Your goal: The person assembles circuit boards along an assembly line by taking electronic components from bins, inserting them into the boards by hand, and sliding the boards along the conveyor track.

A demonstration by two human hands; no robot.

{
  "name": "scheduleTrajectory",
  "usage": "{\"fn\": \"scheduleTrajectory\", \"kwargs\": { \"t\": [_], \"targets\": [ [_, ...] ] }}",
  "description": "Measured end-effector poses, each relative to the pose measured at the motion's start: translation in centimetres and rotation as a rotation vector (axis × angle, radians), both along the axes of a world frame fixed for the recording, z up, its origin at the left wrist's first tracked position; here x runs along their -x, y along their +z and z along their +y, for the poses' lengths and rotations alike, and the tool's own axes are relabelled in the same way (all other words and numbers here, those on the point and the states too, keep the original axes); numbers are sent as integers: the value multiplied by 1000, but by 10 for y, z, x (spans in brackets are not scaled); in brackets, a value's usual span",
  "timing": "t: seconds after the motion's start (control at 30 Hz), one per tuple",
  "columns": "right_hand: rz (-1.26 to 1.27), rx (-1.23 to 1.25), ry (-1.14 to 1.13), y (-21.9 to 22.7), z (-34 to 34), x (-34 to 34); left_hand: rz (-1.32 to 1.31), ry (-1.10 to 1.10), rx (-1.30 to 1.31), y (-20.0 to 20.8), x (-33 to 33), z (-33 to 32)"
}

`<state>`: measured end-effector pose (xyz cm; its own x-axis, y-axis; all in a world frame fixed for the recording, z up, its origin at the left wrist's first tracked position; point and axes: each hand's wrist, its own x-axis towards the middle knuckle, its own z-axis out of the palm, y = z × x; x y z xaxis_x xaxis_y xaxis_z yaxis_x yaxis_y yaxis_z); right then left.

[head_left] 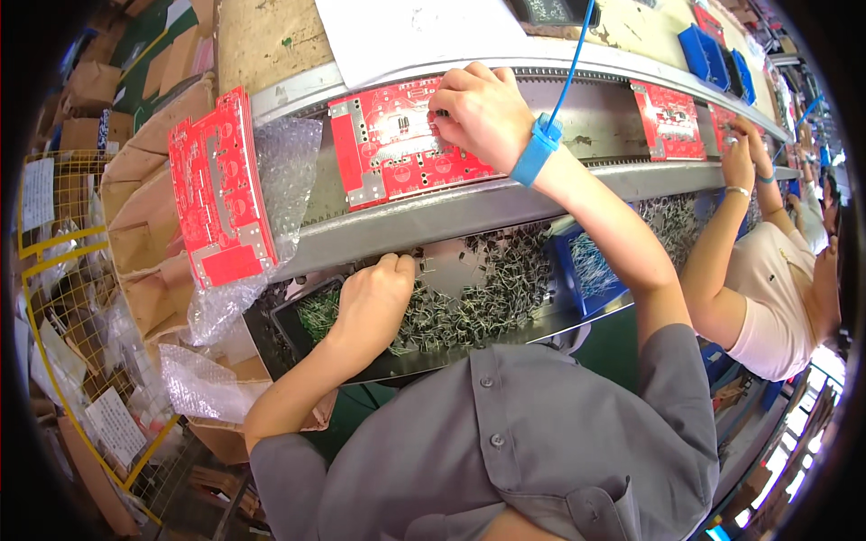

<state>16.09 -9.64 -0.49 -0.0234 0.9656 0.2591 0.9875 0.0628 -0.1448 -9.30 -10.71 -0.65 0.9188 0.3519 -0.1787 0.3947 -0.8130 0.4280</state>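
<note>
Upper centre, the right hand (pixel 487 113) bends over a board (pixel 406 155); at centre, the left hand (pixel 375 294) curls beside parts (pixel 474 307). Whether the fingers grip anything, I cannot tell.

Green floor (pixel 606 347); yellow wire mesh (pixel 68 238) left.

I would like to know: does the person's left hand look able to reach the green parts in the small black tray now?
Probably yes. The left hand is close beside the black tray, and nothing visible covers the green parts, although the left forearm may hide part of the tray.
</note>
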Motion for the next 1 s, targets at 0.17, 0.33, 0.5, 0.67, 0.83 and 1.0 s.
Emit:
{"fn": "scheduleTrajectory", "kwargs": {
  "t": [0.17, 0.33, 0.5, 0.67, 0.83, 1.0],
  "targets": [
    [33, 55, -16, 2, 3, -2, 81, 103, 50, -8, -9, -6],
    [145, 77, -9, 4, 3, -6, 150, 80, 43, -15, -21, -11],
    [277, 259, 17, 6, 9, -13, 126, 72, 33, -15, -22, -11],
    [159, 159, 34, 6, 4, -8, 52, 45, 46, -8, -19, -14],
    [29, -12, 66, -10, 3, -5, 9, 83, 106, 0, -14, -12],
    [132, -96, 56, -13, -1, -3, -150, 99, 179, 4, -7, -10]
  ]
}}
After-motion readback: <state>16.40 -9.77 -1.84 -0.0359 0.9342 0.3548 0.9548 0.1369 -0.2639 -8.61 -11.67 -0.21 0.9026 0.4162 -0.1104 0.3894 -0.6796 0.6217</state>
